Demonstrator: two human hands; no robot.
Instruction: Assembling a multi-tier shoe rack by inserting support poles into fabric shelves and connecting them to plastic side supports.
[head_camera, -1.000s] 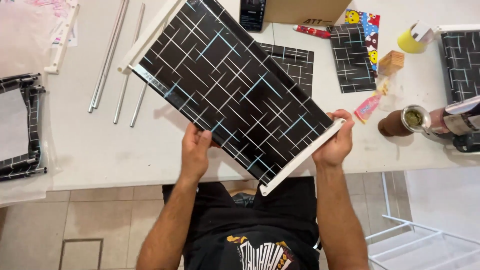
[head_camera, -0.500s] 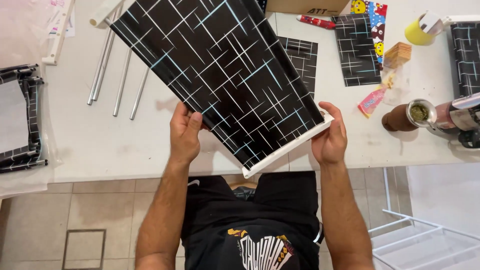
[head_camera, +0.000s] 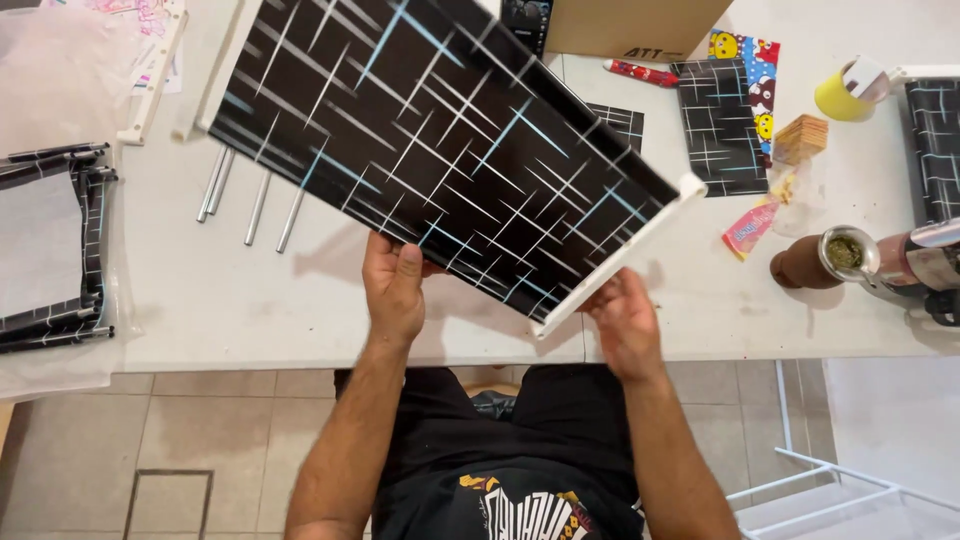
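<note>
Black patterned panel (head_camera: 440, 140), white-edged, is held tilted above the white table (head_camera: 250, 310). Its lower edge is gripped by the left hand (head_camera: 395, 285), thumb on top. The right hand (head_camera: 622, 325) is blurred at the panel's white end edge; whether its fingers are closed cannot be told. Metal rods (head_camera: 250, 205) lie beyond the left hand.
</note>
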